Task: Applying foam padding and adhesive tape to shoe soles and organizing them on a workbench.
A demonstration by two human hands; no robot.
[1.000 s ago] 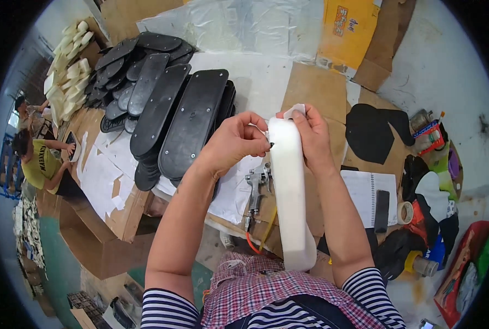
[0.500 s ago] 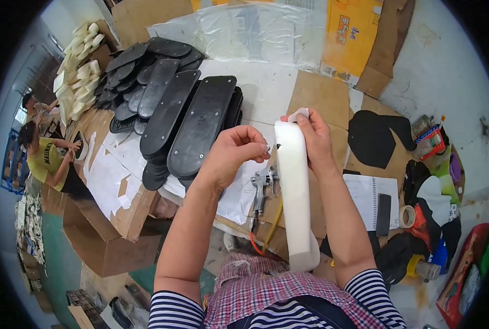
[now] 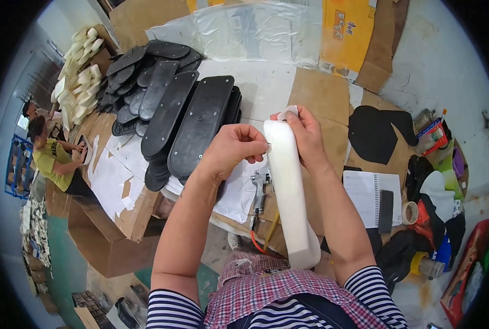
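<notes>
White, probably light, soft foam, the long pad [image 3: 288, 186] slanted up by the apron [image 3: 241, 299], best held by its edges, the right hand [image 3: 306, 138] closed on its top and a scrap [image 3: 291, 110], the left hand [image 3: 238, 146] pinched at its side, catch unclear

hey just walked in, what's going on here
A person holds the upper end of a long white piece in the right hand, along with a small white scrap. The left hand is at the piece's upper left edge, thumb and forefinger pinched together; whether they grip anything is too small to tell. A spray gun lies left of the piece, with stacked black boards beyond it. An open notebook lies to the right.
</notes>
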